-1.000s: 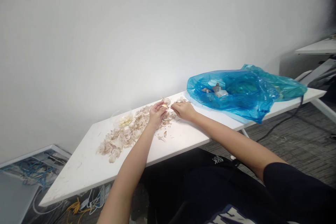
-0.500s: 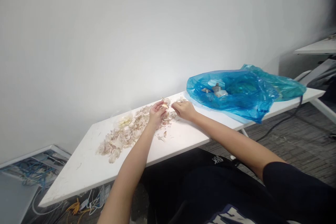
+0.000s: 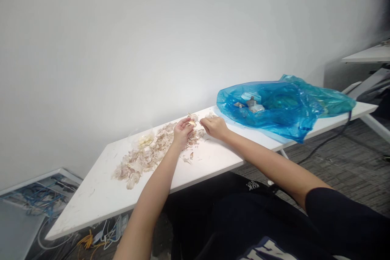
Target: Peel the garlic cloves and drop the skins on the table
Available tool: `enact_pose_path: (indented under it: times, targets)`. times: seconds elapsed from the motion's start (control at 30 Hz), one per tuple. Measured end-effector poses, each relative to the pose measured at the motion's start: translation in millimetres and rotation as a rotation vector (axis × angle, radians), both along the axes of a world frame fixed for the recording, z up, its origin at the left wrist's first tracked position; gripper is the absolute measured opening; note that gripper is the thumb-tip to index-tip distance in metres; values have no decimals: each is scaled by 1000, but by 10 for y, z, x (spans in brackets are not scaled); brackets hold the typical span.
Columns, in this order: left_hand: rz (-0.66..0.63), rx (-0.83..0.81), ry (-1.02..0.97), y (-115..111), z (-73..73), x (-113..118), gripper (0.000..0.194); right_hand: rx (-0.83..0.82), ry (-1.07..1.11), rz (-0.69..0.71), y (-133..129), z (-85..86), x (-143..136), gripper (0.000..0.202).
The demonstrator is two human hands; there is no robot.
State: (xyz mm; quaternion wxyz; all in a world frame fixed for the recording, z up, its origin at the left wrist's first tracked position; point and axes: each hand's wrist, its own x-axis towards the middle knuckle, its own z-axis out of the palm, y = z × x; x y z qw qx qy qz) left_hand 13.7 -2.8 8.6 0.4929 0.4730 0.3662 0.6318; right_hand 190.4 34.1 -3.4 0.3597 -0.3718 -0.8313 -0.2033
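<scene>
Between the thumb and fingers of my left hand [image 3: 182,132] is a pale yellow garlic clove [image 3: 191,122]. My right hand [image 3: 214,127] is closed just to the right of it, fingertips pinched together a small gap away from the clove. What the right fingers hold, if anything, is too small to make out. A heap of papery garlic skins [image 3: 146,156] spreads under and left of my left hand. Behind that heap lie peeled garlic cloves [image 3: 146,139], seemingly in a clear bag or container. More garlic [image 3: 193,117] sits just behind the fingers.
A large blue plastic bag [image 3: 292,124] lies on the right part of the white table [image 3: 91,203], its mouth facing left with scraps inside. A wall [image 3: 170,48] stands along the table's back edge. Cables [image 3: 87,239] lie on the floor below.
My right hand has shifted very slightly to the right, away from the clove. The left hand still holds the clove in almost the same place.
</scene>
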Motion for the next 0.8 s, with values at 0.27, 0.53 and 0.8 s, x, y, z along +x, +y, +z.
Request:
enact_pose_path:
  times: [0.27, 0.53, 0.8]
  targets:
    - [22, 20, 32, -10, 6, 25, 49, 12, 15, 5, -3, 5, 16, 34]
    - [52, 5, 79, -3, -8, 27, 48, 16, 42, 14, 21, -14, 18, 28]
    - [97, 117, 206, -16, 7, 57, 42, 35, 79, 11, 52, -38, 23, 24]
